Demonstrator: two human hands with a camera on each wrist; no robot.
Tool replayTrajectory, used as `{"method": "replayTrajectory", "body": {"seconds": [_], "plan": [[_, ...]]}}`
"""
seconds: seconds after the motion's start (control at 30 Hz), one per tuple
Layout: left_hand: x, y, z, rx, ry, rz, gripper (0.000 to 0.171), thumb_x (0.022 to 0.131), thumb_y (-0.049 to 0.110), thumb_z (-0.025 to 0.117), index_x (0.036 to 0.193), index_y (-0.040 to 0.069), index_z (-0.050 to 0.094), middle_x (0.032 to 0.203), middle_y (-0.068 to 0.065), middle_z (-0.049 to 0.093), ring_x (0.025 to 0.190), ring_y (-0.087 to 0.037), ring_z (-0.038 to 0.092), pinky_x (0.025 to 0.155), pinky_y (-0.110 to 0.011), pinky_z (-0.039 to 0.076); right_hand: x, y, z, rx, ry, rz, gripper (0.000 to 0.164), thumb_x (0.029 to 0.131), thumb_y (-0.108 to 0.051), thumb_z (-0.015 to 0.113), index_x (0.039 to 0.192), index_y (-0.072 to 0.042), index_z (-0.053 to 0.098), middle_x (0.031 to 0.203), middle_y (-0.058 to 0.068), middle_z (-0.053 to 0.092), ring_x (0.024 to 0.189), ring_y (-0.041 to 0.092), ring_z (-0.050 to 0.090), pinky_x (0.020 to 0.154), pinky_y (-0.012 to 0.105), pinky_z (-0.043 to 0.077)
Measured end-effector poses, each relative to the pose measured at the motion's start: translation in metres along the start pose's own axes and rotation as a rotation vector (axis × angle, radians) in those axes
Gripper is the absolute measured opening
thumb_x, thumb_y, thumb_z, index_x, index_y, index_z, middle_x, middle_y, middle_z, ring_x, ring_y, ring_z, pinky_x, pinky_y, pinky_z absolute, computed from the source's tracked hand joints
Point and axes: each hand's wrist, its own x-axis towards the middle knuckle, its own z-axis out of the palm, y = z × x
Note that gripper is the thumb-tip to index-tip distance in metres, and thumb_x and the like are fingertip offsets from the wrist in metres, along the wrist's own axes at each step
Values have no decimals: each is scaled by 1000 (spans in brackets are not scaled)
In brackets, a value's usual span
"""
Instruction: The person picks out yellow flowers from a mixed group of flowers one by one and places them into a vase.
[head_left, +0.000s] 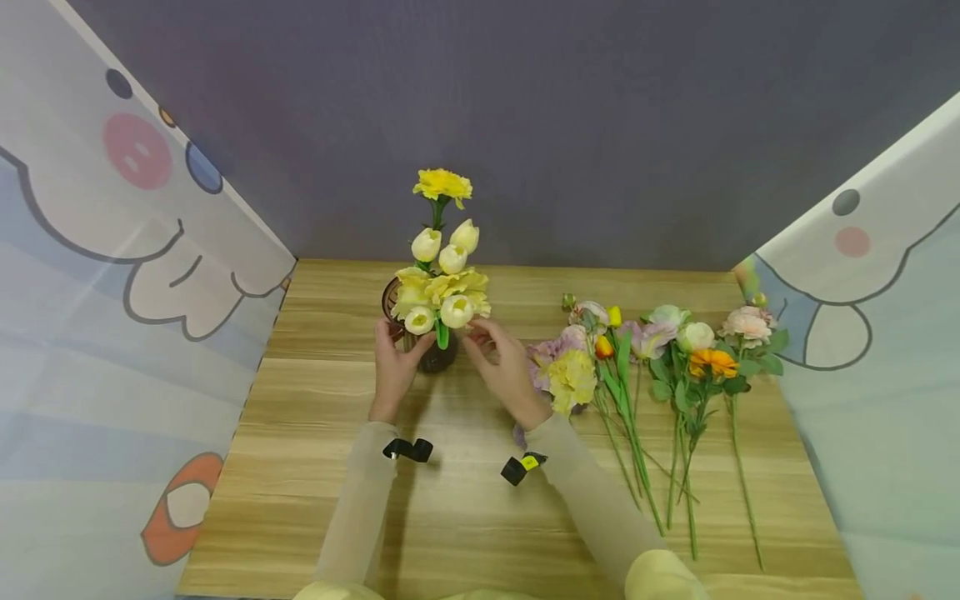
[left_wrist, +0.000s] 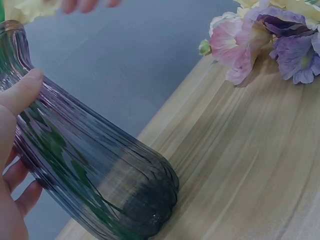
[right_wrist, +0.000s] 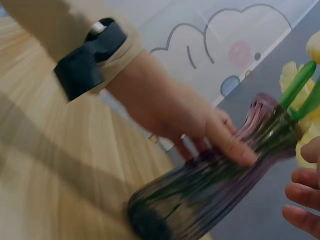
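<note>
Toward the far edge of the surface [head_left: 300, 467], slightly left of its middle, a ribbed, see-through vase [left_wrist: 102, 150] holds green stems [left_wrist: 56, 145]. My left hand [head_left: 393, 371] is clamped around its upper part, thumb on one side and fingers on the other. My right hand [head_left: 506, 375] is apart from it, fingers loosely bent beside the pale yellow tulips [head_left: 453, 258]; I cannot tell whether they touch the petals. Ruffled yellow blooms [head_left: 459, 287] sit among the tulips, and a bright yellow flower [head_left: 442, 183] rises above them. Toward the right edge lie loose flowers [head_left: 696, 336], pink, purple, white and orange among them, their stems pointing to the near edge.
</note>
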Motion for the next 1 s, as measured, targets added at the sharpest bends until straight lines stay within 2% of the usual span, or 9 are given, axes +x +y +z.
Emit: {"method": "replayTrajectory", "body": {"seconds": [0.17,0.3,0.47,0.57,0.77,0.9,1.0], "plan": [[-1,1,0,-5,3,2,53,78,12,75,116,-7,43,113,-19,46,104,-32,46,92,-54,39,-20,11,-10,-25,-23,121,32,93,-19,59,122,-4,58,98,5,66,85,13,59,69,35,54],[-1,0,-1,-28,2,16,53,78,13,75,116,-7,43,112,-19,46,104,-34,46,92,-58,37,-34,22,-18,-53,-15,151,30,93,-16,59,120,-5,59,97,5,65,85,13,59,68,33,54],[-1,0,-1,-30,6,8,54,78,14,76,116,-6,44,113,-19,48,104,-32,47,93,-60,37,-49,32,-31,-96,6,157,30,94,-19,58,119,-2,60,97,5,64,82,13,59,68,29,54],[0,1,0,-31,6,9,53,78,13,76,115,-7,43,112,-18,48,104,-33,47,93,-56,38,-56,38,-38,-127,41,132,29,94,-19,58,116,-1,60,97,7,64,82,15,59,68,31,54],[0,1,0,-25,3,-2,52,78,12,75,114,-7,43,111,-17,48,104,-35,47,93,-55,38,-67,42,-55,-184,151,100,22,88,-3,62,110,1,63,96,15,65,86,24,57,64,42,50],[1,0,0,-24,0,-19,52,78,14,75,113,-6,43,111,-16,47,104,-33,46,94,-57,37,-69,31,-69,-194,210,103,20,86,5,60,105,5,63,95,20,63,85,28,56,63,44,47],[3,-13,2,-28,3,-26,51,77,8,75,114,-6,42,112,-17,46,103,-31,45,94,-59,36,-73,28,-79,-208,267,87,18,83,11,59,101,9,63,91,24,63,82,30,56,61,44,48]]}}
